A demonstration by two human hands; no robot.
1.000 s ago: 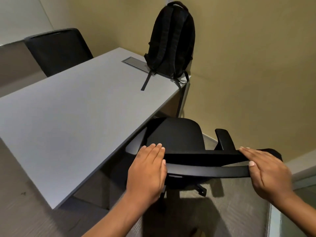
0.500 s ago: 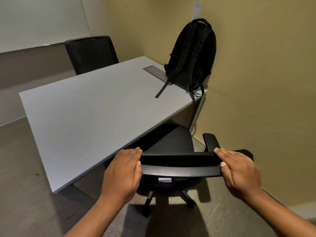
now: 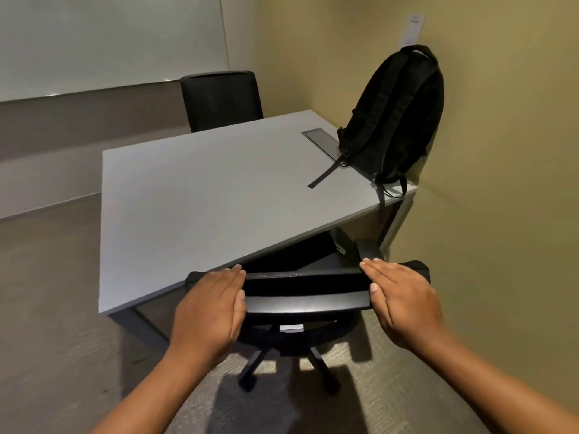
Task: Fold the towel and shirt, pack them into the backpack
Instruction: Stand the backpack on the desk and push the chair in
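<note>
Plainly, the grey table [image 3: 203, 195] took up most of the view, and neither towel nor shirt lay on it or anywhere else in sight. By my judgement no folding could start until they were found, and attention spent on furniture risked leaving that step undone.

The near chair [image 3: 307, 289] stood on a wheeled base on the carpet, its seat tucked under the table's front edge. If pushed harder, its armrest [image 3: 368, 249], which sat just below that edge, could have struck the underside, and the jolt would have run through the whole top. A far chair [image 3: 222, 98] stood at the opposite side, well apart and no hazard.

The black backpack [image 3: 394, 120] stood upright on the table's far right corner, leaning toward the yellow wall. Its zips were out of view, so I could not tell whether it was open. Set that near the corner, it looked liable to tip or slide off if the table was knocked.

The left hand [image 3: 210, 308] and right hand [image 3: 404, 302] lay flat over the near chair's top rail, one toward each end, fingers straight and clasping nothing. With no real hold, either palm could have slipped forward if the wheels rolled suddenly.

A loose strap [image 3: 326, 173] trailed across the tabletop, and a dangling strap [image 3: 380, 198] hung over the edge above the armrest. There it might have snagged and dragged the backpack down.
</note>
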